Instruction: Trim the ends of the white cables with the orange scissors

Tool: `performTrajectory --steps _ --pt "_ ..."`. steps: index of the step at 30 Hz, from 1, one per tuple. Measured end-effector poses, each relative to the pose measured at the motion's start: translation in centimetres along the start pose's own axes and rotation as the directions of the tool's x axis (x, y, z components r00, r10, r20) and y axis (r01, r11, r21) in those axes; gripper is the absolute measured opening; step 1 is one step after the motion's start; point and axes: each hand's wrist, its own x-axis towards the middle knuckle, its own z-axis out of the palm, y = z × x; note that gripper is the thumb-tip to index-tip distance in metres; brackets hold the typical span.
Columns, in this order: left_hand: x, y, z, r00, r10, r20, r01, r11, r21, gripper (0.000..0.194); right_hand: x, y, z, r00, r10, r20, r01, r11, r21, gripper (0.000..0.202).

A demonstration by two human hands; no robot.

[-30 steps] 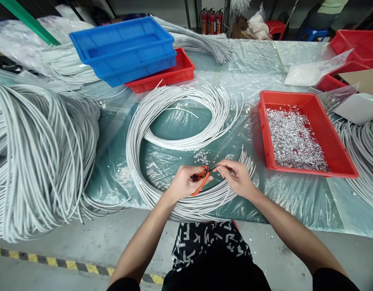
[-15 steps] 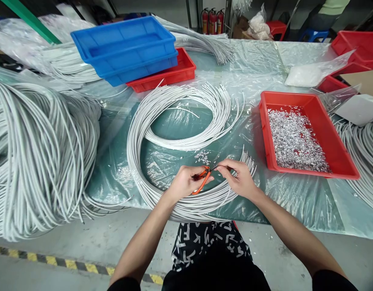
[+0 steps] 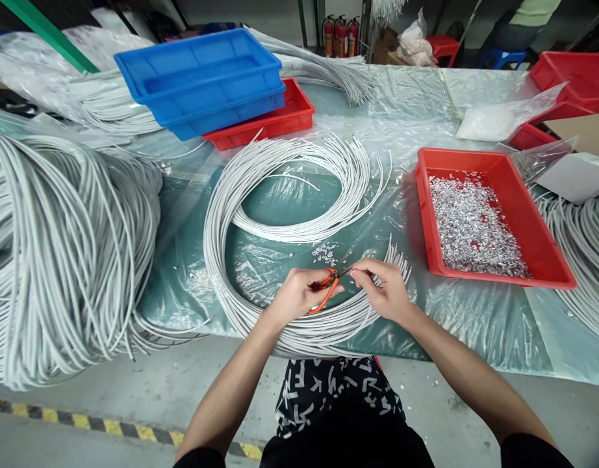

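Observation:
Orange-handled cutting pliers (image 3: pixel 323 299) are gripped in my left hand (image 3: pixel 297 292), their dark jaws pointing right. The thumb and fingers of my right hand (image 3: pixel 384 286) pinch together at the tip of those jaws; what lies between them is too small to make out. Beneath both hands curves a coiled bundle of grey-white cables (image 3: pixel 219 260), its cut ends fanning out just beyond my right hand. A few small silvery scraps (image 3: pixel 325 252) lie on the sheet-covered table behind the pliers.
At the right stands a red tray (image 3: pixel 548 253) with many small silvery pieces. Blue trays (image 3: pixel 206 84) are stacked over a red tray (image 3: pixel 299 114) at the back left. A large cable heap (image 3: pixel 70 260) covers the left side. A plastic bag (image 3: pixel 494 120) lies back right.
Both hands stay almost in place, with the pliers still in the left one. My right fingertips have shifted very slightly at the jaw tip.

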Motion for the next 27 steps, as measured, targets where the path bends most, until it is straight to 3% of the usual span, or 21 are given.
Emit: performTrajectory --steps 7,12,16,22,24,27 --pt "0.0 0.0 0.0 1.000 0.027 -0.002 -0.027 1.000 -0.004 0.040 0.0 -0.2 -0.3 0.994 0.051 0.095 -0.059 0.995 0.075 0.026" --pt "0.0 -0.1 0.0 0.999 0.046 -0.006 -0.046 0.999 0.002 0.040 0.3 -0.2 -0.6 0.968 0.162 0.190 -0.208 0.945 0.251 0.030" --pt "-0.1 -0.2 0.0 0.998 0.065 0.016 -0.065 0.998 0.010 0.037 0.8 0.2 -0.8 0.907 0.236 0.350 -0.388 0.792 0.471 0.034" --pt "-0.1 0.1 -0.1 0.996 0.090 -0.005 -0.090 0.995 0.044 0.040 1.0 0.8 -0.5 0.782 0.229 0.580 -0.613 0.456 0.645 0.034" --pt "0.0 0.2 -0.1 0.996 0.087 -0.015 -0.087 0.995 0.039 0.040 1.0 0.7 -0.4 0.766 0.247 0.594 -0.639 0.397 0.659 0.033" --pt "0.0 0.4 0.0 0.997 0.069 -0.035 -0.069 0.998 0.001 0.038 0.9 0.4 -0.3 0.780 0.287 0.556 -0.626 0.379 0.682 0.028"
